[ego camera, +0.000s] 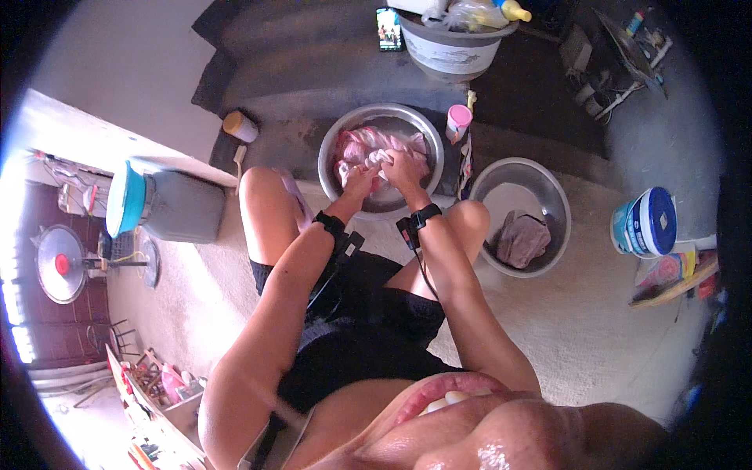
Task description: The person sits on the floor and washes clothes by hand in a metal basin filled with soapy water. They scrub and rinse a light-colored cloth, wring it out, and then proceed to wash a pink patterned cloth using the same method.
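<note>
A pink and white patterned cloth (pixel 369 144) lies bunched in a round metal basin (pixel 432 132) before me. My left hand (pixel 359 178) grips a fold of it near the front of the basin. Close beside it, my right hand (pixel 403 168) holds another gathered part of the same cloth. Both hands are inside the basin's rim, and some of the cloth is hidden under them. A second metal basin (pixel 510 187) stands on the floor by my right knee, with a crumpled greyish-brown cloth (pixel 524 239) in it.
On the dark step are a jar with an orange lid (pixel 240 127), a brush (pixel 239 155) and a pink-lidded container (pixel 458 120). Further back, a lit phone (pixel 389 29) leans against a large tub (pixel 452 53). A blue-lidded bucket (pixel 645 222) stands right; a grey bin (pixel 187 205) stands left.
</note>
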Tool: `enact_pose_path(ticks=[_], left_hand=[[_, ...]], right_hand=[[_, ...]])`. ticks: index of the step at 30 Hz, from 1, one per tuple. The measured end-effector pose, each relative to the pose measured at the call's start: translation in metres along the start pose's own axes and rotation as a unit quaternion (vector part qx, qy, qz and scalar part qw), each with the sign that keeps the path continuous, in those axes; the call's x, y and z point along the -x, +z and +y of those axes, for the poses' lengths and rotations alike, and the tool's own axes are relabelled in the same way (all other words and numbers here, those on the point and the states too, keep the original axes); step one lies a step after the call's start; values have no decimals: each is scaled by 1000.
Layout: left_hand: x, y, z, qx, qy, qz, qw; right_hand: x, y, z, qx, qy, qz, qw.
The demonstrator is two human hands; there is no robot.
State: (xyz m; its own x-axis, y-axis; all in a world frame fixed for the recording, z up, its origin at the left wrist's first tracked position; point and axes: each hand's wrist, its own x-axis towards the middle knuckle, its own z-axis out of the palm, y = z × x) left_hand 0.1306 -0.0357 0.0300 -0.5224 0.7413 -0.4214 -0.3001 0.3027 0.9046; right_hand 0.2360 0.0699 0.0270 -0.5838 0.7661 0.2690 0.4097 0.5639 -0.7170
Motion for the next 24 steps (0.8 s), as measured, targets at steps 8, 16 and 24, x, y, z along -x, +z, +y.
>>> enact_pose_path(ticks=[8,16,24], left_hand=[[-22,-31,-31,89,-75,2,993],[-26,4,11,278,-49,6,959],[-17,-90,-7,306,-9,2,952]], right_hand=[[-3,27,-3,-11,1,-36,999],[7,18,54,-28,62,-42,997],[1,50,-33,-28,3,-123,992]])
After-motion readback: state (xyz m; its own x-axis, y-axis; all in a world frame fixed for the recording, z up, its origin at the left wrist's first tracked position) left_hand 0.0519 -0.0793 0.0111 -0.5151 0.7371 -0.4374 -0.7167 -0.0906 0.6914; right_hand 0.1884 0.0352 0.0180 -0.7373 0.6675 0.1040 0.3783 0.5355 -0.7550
